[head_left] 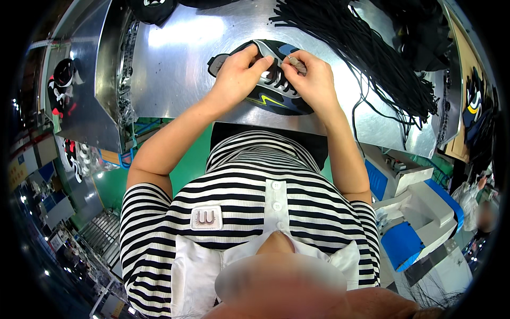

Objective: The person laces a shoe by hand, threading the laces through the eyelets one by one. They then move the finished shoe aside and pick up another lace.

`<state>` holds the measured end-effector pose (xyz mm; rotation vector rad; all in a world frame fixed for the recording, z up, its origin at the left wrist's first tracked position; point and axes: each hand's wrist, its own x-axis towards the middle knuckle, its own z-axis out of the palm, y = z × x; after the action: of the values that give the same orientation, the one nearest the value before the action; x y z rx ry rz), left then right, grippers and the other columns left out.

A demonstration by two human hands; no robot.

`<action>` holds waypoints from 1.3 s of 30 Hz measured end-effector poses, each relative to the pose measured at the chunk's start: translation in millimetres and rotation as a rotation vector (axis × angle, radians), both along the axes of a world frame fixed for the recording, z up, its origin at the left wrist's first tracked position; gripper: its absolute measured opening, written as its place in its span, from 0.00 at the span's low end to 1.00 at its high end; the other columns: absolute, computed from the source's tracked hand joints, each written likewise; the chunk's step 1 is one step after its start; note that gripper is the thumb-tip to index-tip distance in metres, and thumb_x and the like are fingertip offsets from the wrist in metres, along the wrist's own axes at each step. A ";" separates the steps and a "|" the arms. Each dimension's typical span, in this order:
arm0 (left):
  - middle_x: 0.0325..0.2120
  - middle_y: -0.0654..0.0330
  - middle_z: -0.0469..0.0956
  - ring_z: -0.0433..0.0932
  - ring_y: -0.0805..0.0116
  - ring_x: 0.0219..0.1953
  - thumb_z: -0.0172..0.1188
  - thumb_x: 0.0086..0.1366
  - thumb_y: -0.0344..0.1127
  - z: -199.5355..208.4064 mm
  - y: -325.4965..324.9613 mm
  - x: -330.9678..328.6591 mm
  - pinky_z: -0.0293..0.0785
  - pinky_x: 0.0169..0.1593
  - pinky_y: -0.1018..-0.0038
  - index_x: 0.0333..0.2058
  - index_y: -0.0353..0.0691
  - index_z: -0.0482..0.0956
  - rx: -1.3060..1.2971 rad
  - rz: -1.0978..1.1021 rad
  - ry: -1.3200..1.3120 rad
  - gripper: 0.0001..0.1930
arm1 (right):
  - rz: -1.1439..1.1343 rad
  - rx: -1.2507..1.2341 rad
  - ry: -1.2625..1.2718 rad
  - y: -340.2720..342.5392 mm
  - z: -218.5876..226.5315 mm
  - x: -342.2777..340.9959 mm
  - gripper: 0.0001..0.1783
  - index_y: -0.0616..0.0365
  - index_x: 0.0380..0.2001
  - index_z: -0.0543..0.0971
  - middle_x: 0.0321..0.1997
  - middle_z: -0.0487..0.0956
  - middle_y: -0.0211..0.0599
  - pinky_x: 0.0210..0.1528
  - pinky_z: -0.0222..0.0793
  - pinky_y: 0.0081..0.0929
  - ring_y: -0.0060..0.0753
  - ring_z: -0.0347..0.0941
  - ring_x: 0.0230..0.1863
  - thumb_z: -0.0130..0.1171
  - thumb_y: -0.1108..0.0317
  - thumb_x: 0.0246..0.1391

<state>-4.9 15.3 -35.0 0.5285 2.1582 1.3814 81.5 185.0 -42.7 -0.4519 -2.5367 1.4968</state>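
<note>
Shoe (276, 102) lies on the metal table (170, 90) under both hands, black lacing (278, 80) facing up between them, which leaves the lacing within reach of either hand. The left hand (236, 74) has thumb and fingers closed on the shoe near its opening, probably to keep it steady. The right hand (314, 80), just across the lacing, pinches a small tan piece (298, 65) between thumb and fingers; the grip looks like one for fine work, though what the piece is I cannot tell. Beyond and to the right of the right hand spreads a bundle of loose black cords (366, 58), likely laid on that side to be handy, while staying off the shoe itself.
</note>
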 end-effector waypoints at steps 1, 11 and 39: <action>0.21 0.57 0.74 0.70 0.72 0.25 0.58 0.67 0.43 0.0 -0.1 1.0 0.68 0.33 0.72 0.29 0.31 0.73 -0.009 0.002 0.011 0.18 | 0.020 -0.021 -0.001 1.5 -2.3 0.1 0.09 0.63 0.35 0.81 0.26 0.81 0.35 0.32 0.70 0.20 0.20 0.74 0.27 0.64 0.69 0.52; 0.31 0.63 0.79 0.73 0.77 0.33 0.54 0.69 0.37 10.8 -1.4 -7.3 0.71 0.41 0.76 0.40 0.33 0.78 0.069 -0.147 -0.023 0.12 | -0.017 -0.240 0.087 7.5 4.4 17.2 0.08 0.61 0.31 0.80 0.23 0.77 0.28 0.30 0.68 0.19 0.16 0.70 0.25 0.66 0.69 0.50; 0.60 0.47 0.68 0.67 0.64 0.62 0.51 0.74 0.48 -9.5 -4.3 33.5 0.64 0.65 0.69 0.65 0.28 0.59 0.592 0.055 -0.735 0.32 | 0.071 -1.898 0.186 9.7 13.4 23.3 0.30 0.59 0.58 0.74 0.54 0.80 0.45 0.59 0.71 0.45 0.47 0.77 0.53 0.50 0.45 0.66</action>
<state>28.6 11.0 -44.5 0.1144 1.1832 1.8775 104.8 194.6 -29.3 -0.2791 -0.2635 3.1657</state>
